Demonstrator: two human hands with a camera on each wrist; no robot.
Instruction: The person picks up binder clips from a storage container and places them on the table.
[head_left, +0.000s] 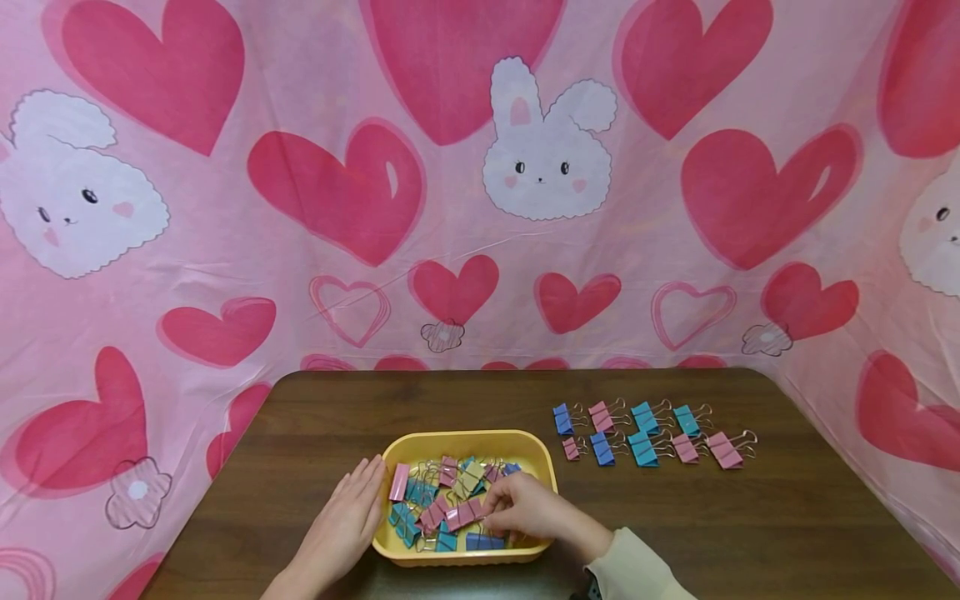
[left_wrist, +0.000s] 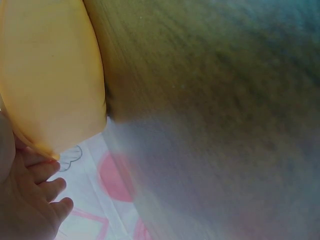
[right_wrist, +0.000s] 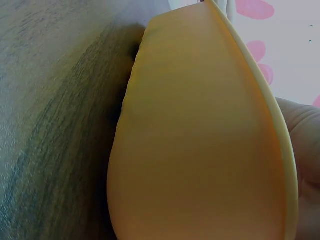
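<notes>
A yellow plastic tub (head_left: 525, 439) holds many binder clips in pink, teal, blue and yellow, heaped loosely. My left hand (head_left: 341, 521) rests along the tub's left rim, fingers straight. In the left wrist view, the fingers of the left hand (left_wrist: 37, 195) lie beside the tub wall (left_wrist: 55, 70). Reaching over the right rim, my right hand (head_left: 528, 510) has curled fingers and pinches a pink binder clip (head_left: 463, 514) by its wire handle end. The right wrist view shows mostly the tub's outer wall (right_wrist: 200, 125); the fingertips are hidden there.
Right of the tub, two rows of binder clips lie on the brown wooden table (head_left: 315, 417), among them a teal clip (head_left: 642, 450) and a large pink clip (head_left: 724, 451). A pink curtain (head_left: 465, 233) with hearts and rabbits hangs around the table.
</notes>
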